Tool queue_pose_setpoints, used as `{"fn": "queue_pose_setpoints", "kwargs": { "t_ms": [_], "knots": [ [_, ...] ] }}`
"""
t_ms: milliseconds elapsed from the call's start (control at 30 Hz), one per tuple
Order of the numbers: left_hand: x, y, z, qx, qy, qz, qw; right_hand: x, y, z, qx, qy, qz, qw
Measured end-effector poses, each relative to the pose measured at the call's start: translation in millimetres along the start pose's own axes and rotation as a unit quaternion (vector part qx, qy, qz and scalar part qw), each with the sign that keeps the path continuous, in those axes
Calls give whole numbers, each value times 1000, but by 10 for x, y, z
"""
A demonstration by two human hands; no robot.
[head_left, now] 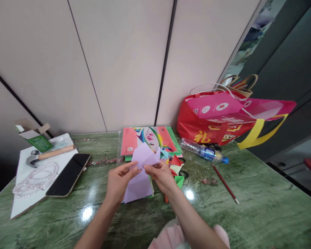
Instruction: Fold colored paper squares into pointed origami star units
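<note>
A folded sheet of purple paper [144, 154] is held up over the table between both my hands. My left hand [121, 178] pinches its lower left edge between thumb and fingers. On the lower right side, my right hand [161, 174] grips the same paper with thumb and fingertips. Beneath lies a stack of coloured paper [138, 188], a purple sheet on top. Small folded paper pieces in red and white [175, 164], green [179, 180] and blue [165, 154] lie just right of my right hand. Behind is a red paper pack [129, 140] with a flower picture.
On the left, a black phone [68, 175], a hammer [54, 152], a beaded string [38, 176] and a small green box [40, 142] rest on or beside a white board [18, 204]. At right are a plastic bottle [206, 151], a red pencil [225, 184] and red bags [186, 119].
</note>
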State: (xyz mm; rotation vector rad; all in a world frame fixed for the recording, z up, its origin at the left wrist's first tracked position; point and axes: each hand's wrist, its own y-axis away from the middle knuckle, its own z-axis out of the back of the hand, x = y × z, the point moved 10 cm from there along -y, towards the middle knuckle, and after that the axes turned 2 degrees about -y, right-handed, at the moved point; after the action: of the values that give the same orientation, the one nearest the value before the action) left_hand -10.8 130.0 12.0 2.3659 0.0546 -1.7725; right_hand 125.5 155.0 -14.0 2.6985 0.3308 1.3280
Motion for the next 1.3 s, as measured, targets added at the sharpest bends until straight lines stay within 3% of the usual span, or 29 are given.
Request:
{"fn": "queue_pose_setpoints", "kwargs": {
  "t_ms": [400, 567, 667, 833, 967, 1100, 1233, 1300],
  "knots": [
    [-38, -23, 84, -18, 17, 3, 1000, 142, -89, 230, -38, -83, 13, 996],
    [-173, -69, 277, -67, 29, -38, 997, 203, -120, 420, -101, -140, 27, 985],
    [-167, -77, 294, -72, 26, -42, 996, 59, -44, 267, -92, -132, -9, 987],
    [-70, -39, 107, -30, -21, -18, 999, -184, 148, -176, -1, -38, -46, 998],
    [-25, 4, -28, 13, -46, 1, 999, -221, 183, -170, -10, -13, -40, 999],
    [-40, 20, -95, 39, -46, -1, 998, -309, 159, -118, -19, -52, -82, 995],
    [-295, -59, 0, 58, -187, -82, 977, -284, 123, -93, -28, -100, -83, 991],
    [-585, -115, 299, -17, -334, -180, 925, -249, 129, -136, -22, -138, -88, 986]
  ]
}}
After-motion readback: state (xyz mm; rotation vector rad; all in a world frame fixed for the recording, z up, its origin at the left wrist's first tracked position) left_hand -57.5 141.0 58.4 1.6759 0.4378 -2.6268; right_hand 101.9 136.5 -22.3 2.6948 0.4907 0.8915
